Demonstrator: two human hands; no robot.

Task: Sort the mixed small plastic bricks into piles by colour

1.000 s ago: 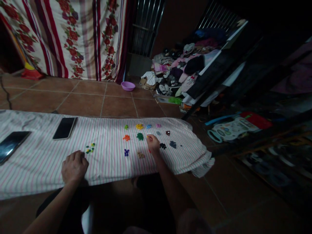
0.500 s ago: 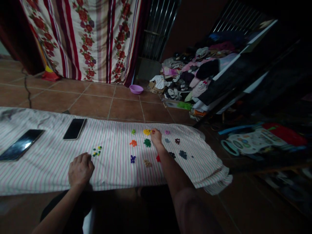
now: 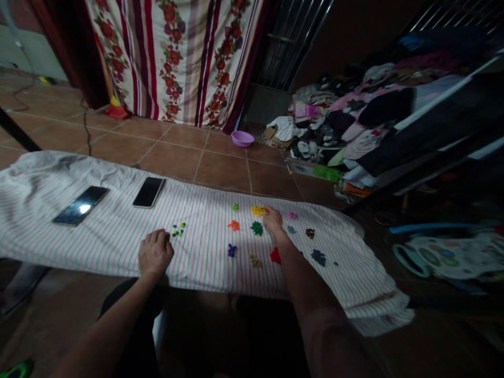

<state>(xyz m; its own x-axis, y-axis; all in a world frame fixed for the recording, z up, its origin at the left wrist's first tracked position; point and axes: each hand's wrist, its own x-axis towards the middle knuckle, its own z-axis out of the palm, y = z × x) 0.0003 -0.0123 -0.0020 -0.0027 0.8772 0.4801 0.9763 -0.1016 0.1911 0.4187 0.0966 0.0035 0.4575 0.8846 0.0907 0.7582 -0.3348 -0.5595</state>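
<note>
At the right edge of a pile of small yellow pieces (image 3: 258,210), the fingertips of my right hand (image 3: 272,220) are pinched together; whatever is between them is too small to see. My left hand (image 3: 155,253) rests on the striped cloth (image 3: 205,262) with its fingers curled under, hiding anything inside. Just beyond it lies a small cluster of green and yellow pieces (image 3: 179,229). Around my right hand are little piles of dark green (image 3: 257,228), orange (image 3: 233,225), lime (image 3: 235,208), red (image 3: 275,255) and pink pieces (image 3: 292,215).
Nearer me lie purple pieces (image 3: 232,250) and beige pieces (image 3: 255,261). Brown (image 3: 310,233) and dark grey pieces (image 3: 318,257) are on the right. Two phones, one (image 3: 148,192) smaller than the other (image 3: 81,206), lie on the left. Behind are a purple basin (image 3: 242,138) and heaped clothes (image 3: 338,115).
The view has swung left, so everything sits further right in the picture. My right hand stays by the yellow pile, and my left hand stays beside the green and yellow cluster.
</note>
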